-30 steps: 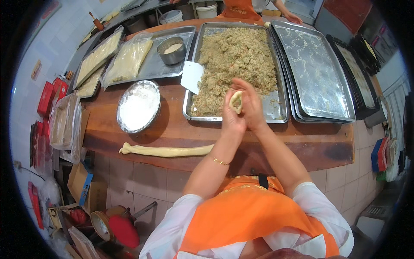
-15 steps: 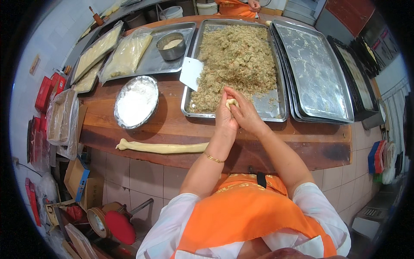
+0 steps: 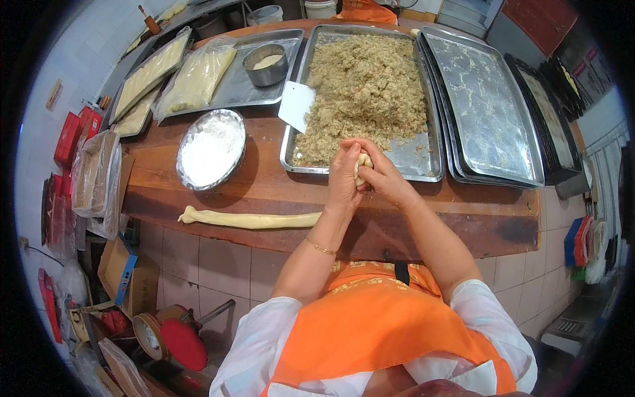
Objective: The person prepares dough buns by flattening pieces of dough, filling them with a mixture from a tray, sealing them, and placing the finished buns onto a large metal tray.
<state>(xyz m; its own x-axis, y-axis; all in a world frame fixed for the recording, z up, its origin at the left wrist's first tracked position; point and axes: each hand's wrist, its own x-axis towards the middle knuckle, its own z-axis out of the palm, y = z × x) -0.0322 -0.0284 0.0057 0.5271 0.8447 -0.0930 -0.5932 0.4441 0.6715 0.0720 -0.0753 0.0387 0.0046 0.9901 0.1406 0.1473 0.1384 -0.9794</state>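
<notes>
Dough piece (image 3: 362, 167) between your left hand (image 3: 343, 177) and right hand (image 3: 387, 178), both curled around it; visible length runs away from you.

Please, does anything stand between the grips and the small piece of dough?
Nothing visible does: the left grip and the right grip directly cup the small piece of dough. The tray of crumbly mixture is mostly beyond them, and the long dough roll lies to the left.
</notes>
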